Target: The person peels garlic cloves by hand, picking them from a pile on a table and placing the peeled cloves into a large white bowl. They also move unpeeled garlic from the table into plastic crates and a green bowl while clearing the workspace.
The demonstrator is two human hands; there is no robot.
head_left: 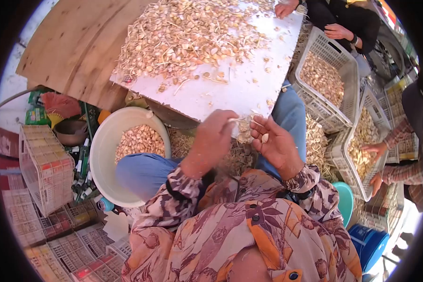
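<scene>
My left hand (212,142) is closed, thumb and fingers together on a thin pale piece (233,120) that looks like garlic stalk. To its right, my right hand (278,144) is turned palm up with curled fingers, and a peeled-looking garlic clove (265,138) rests in it. Both hands are just off the near edge of a white board (211,101). A large heap of garlic cloves (188,37) with loose stalks covers much of that board. Below the hands, scraps and husks (239,157) lie between my knees.
At left stands a white tub (98,155) with garlic cloves (143,143) inside. Plastic crates (310,96) of cloves line the right, near a teal basin (345,202) and a blue bucket (367,244). Other people's hands (338,32) show at the top right and far right (375,149).
</scene>
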